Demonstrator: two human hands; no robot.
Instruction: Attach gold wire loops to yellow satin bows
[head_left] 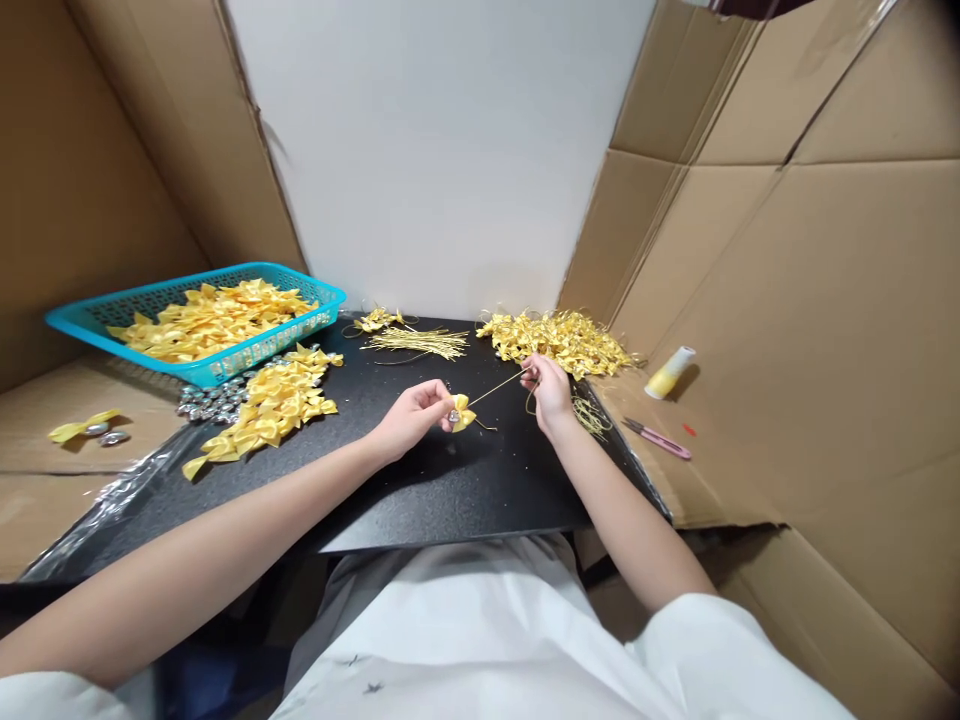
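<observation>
Near the middle of the black table (450, 490), my left hand (416, 418) pinches a yellow ribbon bow (463, 414) with a small silver bell-like piece at its side. A thin gold cord (496, 387) runs taut from the bow up to the right. My right hand (549, 392) is closed on that cord, its fingertips pressed together. A short cord end sticks out below the bow. Behind my hands lies a bundle of cut gold cords (417, 343). Just past my right hand is a heap of yellow bows with gold cords (559, 338).
At left, a blue basket (339, 297) holds many yellow bows. Before it lie loose bows (274, 400) and silver pieces (214, 400). At right are pink-handled snips (660, 440), a yellow-white thread spool (670, 373) and coiled cords (590, 412). Cardboard walls (825, 300) flank the table.
</observation>
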